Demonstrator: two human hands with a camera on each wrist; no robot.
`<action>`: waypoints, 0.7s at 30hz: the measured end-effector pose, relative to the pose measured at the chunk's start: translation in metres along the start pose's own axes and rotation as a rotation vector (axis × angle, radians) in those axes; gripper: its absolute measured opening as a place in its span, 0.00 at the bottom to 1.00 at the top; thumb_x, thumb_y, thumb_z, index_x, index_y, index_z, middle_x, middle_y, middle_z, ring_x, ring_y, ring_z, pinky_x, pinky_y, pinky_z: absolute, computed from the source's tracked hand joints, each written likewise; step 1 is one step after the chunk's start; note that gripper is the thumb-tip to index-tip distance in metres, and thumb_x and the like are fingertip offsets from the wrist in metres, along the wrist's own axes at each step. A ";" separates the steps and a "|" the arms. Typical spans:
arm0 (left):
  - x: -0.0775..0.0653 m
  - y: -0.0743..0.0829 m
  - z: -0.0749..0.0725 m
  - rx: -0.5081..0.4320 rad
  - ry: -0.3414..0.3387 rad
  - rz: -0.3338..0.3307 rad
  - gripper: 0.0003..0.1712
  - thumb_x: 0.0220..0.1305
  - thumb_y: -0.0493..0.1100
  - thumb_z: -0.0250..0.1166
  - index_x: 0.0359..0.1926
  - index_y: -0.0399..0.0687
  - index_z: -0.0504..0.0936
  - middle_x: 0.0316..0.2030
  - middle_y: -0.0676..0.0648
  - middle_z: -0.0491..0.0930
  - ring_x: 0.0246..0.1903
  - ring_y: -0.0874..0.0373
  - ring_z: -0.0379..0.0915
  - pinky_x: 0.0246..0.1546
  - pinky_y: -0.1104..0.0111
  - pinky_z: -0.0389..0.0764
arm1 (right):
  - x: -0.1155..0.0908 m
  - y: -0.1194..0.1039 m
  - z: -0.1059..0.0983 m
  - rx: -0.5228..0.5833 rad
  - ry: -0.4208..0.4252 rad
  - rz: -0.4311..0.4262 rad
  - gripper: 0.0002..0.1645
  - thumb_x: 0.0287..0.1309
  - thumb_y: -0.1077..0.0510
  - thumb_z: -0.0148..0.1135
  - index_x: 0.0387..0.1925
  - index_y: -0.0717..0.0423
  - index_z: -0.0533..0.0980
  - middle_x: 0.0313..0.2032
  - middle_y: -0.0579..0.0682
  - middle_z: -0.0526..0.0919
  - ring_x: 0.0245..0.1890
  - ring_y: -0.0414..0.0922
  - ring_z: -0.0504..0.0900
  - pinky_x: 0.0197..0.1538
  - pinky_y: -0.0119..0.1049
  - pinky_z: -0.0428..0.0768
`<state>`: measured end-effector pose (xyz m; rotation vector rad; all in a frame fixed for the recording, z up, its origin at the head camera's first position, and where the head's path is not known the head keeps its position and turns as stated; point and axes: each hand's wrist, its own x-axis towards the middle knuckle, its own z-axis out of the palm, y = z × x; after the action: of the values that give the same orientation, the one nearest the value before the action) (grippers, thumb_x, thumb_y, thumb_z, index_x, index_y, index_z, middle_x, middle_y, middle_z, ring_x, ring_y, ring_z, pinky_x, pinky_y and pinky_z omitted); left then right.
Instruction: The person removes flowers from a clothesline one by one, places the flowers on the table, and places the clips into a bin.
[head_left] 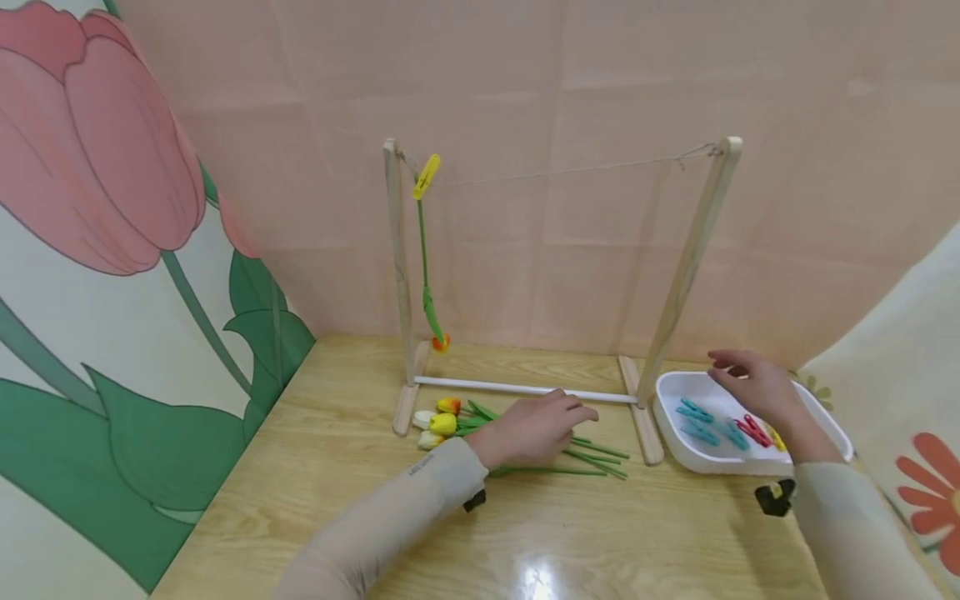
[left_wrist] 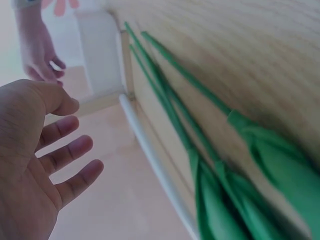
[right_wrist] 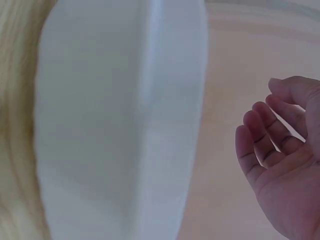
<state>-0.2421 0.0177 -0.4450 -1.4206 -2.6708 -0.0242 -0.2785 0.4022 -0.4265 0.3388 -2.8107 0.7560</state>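
Note:
In the head view my left hand [head_left: 534, 429] hovers over a bunch of artificial tulips [head_left: 443, 425] with yellow, white and orange heads, lying on the table. Its fingers are loosely bent and hold nothing, and the green stems [left_wrist: 175, 107] lie beside it in the left wrist view. My right hand [head_left: 753, 387] is above the white tray [head_left: 678, 446], fingers relaxed and holding nothing. Inside the tray lie teal clothespins [head_left: 701, 432], red clothespins [head_left: 752, 430] and a yellow clothespin [head_left: 777, 438]. One orange tulip [head_left: 441, 342] hangs head down from the string, pinned by a yellow clothespin [head_left: 426, 177].
A wooden frame stands behind the hands, with a left post [head_left: 399, 258], a right post [head_left: 690, 267] and a white rod [head_left: 525, 387] low between them. A thin string [head_left: 555, 174] spans the tops. A pink cloth [head_left: 487, 75] hangs behind the wooden table [head_left: 562, 533].

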 end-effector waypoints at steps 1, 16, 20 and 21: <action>-0.001 -0.002 -0.003 -0.001 0.008 0.002 0.28 0.74 0.44 0.58 0.72 0.61 0.69 0.62 0.58 0.75 0.57 0.64 0.72 0.53 0.75 0.77 | -0.001 -0.005 -0.003 0.014 0.009 -0.001 0.24 0.70 0.54 0.61 0.59 0.65 0.76 0.46 0.65 0.84 0.39 0.33 0.76 0.37 0.29 0.76; -0.023 -0.027 -0.039 0.016 0.180 -0.031 0.24 0.72 0.42 0.58 0.68 0.55 0.73 0.61 0.53 0.78 0.59 0.58 0.74 0.55 0.69 0.79 | 0.000 -0.086 -0.036 0.217 0.163 0.110 0.30 0.72 0.42 0.56 0.65 0.58 0.73 0.48 0.39 0.81 0.39 0.20 0.73 0.38 0.12 0.73; -0.031 -0.033 -0.045 -0.008 0.226 -0.038 0.24 0.71 0.42 0.60 0.67 0.53 0.74 0.60 0.52 0.79 0.58 0.57 0.76 0.51 0.69 0.81 | 0.000 -0.110 -0.043 0.275 0.187 0.085 0.28 0.72 0.44 0.58 0.64 0.57 0.74 0.43 0.25 0.77 0.39 0.20 0.76 0.40 0.12 0.75; -0.033 -0.034 -0.047 -0.013 0.232 -0.040 0.24 0.71 0.42 0.61 0.67 0.53 0.74 0.60 0.51 0.79 0.58 0.57 0.76 0.51 0.69 0.81 | 0.001 -0.115 -0.044 0.279 0.185 0.074 0.28 0.72 0.44 0.58 0.64 0.56 0.75 0.43 0.24 0.77 0.40 0.20 0.76 0.40 0.12 0.75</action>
<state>-0.2477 -0.0314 -0.4010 -1.2802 -2.5126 -0.1974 -0.2415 0.3276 -0.3354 0.1975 -2.5590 1.1385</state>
